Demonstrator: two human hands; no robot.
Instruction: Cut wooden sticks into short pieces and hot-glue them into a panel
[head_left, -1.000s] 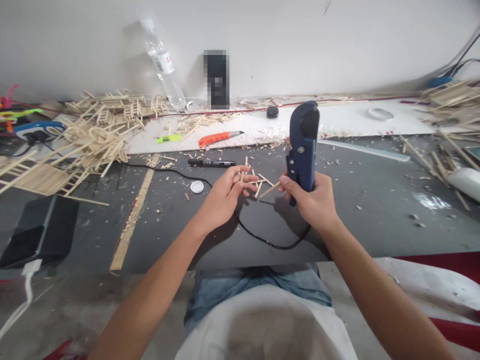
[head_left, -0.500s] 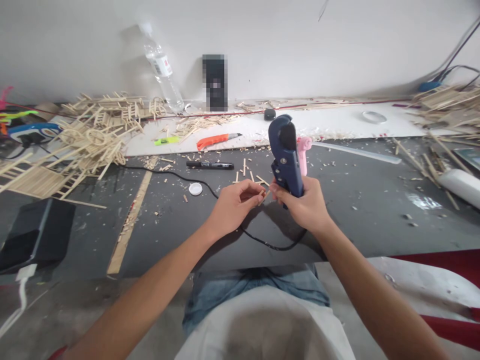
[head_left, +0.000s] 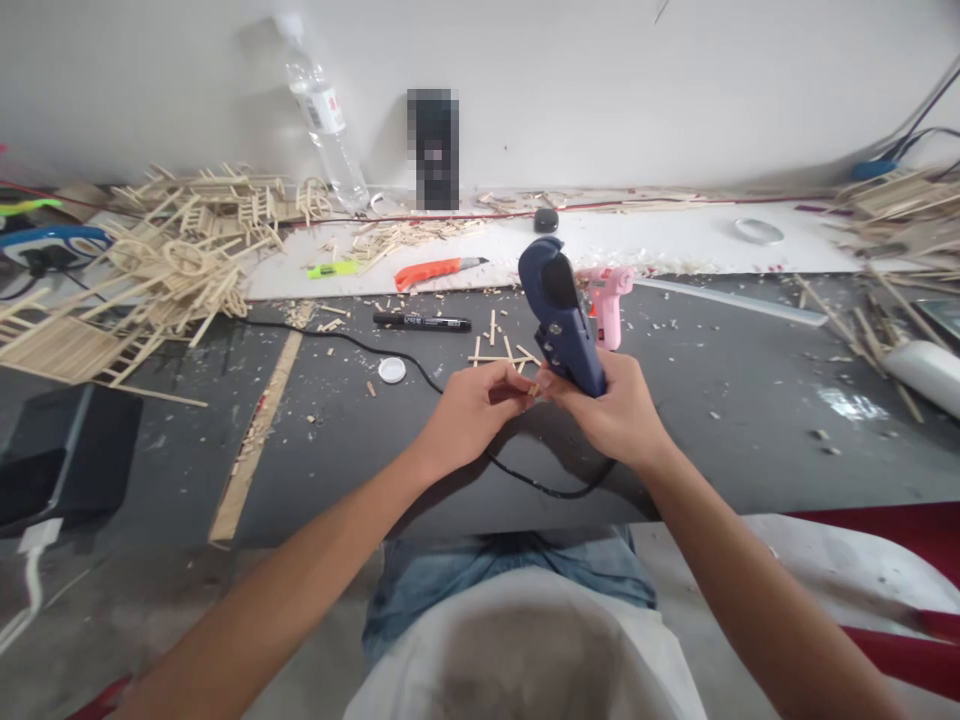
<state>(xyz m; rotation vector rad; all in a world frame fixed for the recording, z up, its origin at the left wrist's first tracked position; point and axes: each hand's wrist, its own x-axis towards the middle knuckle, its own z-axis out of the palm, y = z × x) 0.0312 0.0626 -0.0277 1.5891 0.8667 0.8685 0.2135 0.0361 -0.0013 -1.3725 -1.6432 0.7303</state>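
Beside the cutter (head_left: pixel 568 335), the left hand (head_left: pixel 474 408) pinches a stick (head_left: pixel 533 390), likely light, brittle, best held mid-length; the right hand (head_left: pixel 621 412) clasps the cutter.

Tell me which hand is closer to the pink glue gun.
The right hand, just this side of the pink glue gun; the left hand is farther away, off to its near left.

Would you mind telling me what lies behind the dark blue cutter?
Past the dark blue cutter, the pink glue gun, white board and gray table show; whatever the cutter's body covers is hidden.
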